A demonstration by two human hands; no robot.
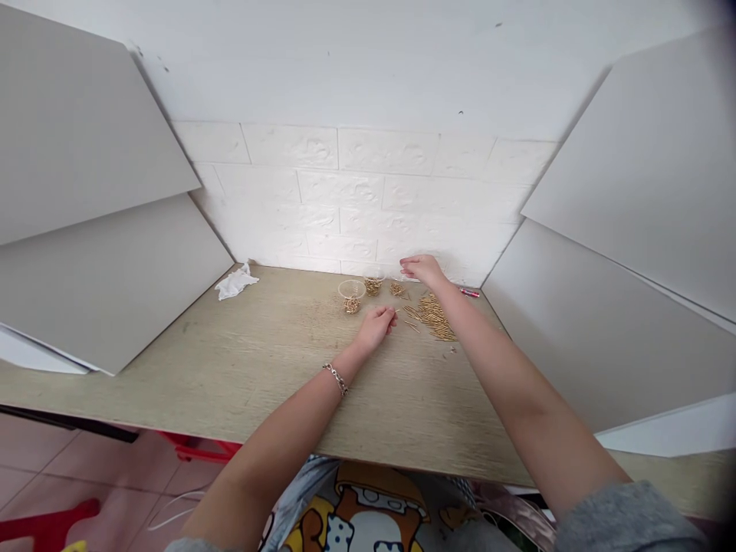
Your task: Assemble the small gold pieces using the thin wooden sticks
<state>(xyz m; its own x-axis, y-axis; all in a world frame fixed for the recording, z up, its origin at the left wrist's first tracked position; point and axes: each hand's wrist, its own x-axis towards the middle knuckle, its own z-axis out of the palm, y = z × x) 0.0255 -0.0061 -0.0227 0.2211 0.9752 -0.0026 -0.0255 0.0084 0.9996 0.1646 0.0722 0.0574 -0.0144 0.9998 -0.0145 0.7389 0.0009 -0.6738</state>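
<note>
My left hand (376,326) is closed in a pinch low over the table, and the end of a thin gold stick shows at its fingertips. My right hand (423,270) hovers above the rightmost clear cup (397,288), its fingers pinched together; whatever they hold is too small to make out. That cup contains small gold pieces. Two more clear cups, one in the middle (372,286) and one at the left (351,303), also have gold pieces in them. Beside my right forearm lies a pile of thin gold sticks (437,317), with a few loose ones near my left fingertips.
A crumpled white tissue (236,281) lies at the table's back left. A small red object (470,292) rests at the back right, and tiny bits (452,350) lie below the pile. Grey panels (126,284) flank both sides; a white brick-patterned wall (356,188) closes the back.
</note>
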